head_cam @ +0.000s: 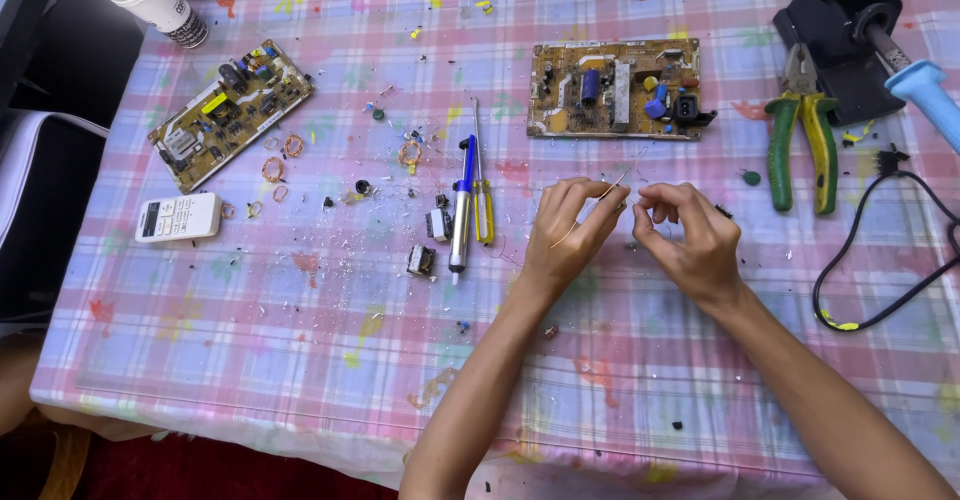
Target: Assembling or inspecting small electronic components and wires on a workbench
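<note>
My left hand [572, 225] and my right hand [686, 232] meet over the middle of the checked tablecloth [300, 320]. Both pinch a thin copper wire [612, 186] that runs between the fingertips and slants down past my left palm. A brown circuit board [618, 88] lies just beyond the hands. A blue and silver desoldering pump [462, 200] and a yellow-handled screwdriver [482, 200] lie left of my left hand.
A second circuit board [230, 112], a paper cup [158, 2], a white remote [178, 217] and copper coils [283, 157] sit at the left. Green-handled pliers [802, 132], a black soldering stand [838, 30], a blue-handled iron [925, 90] and a black cable [860, 250] are at the right.
</note>
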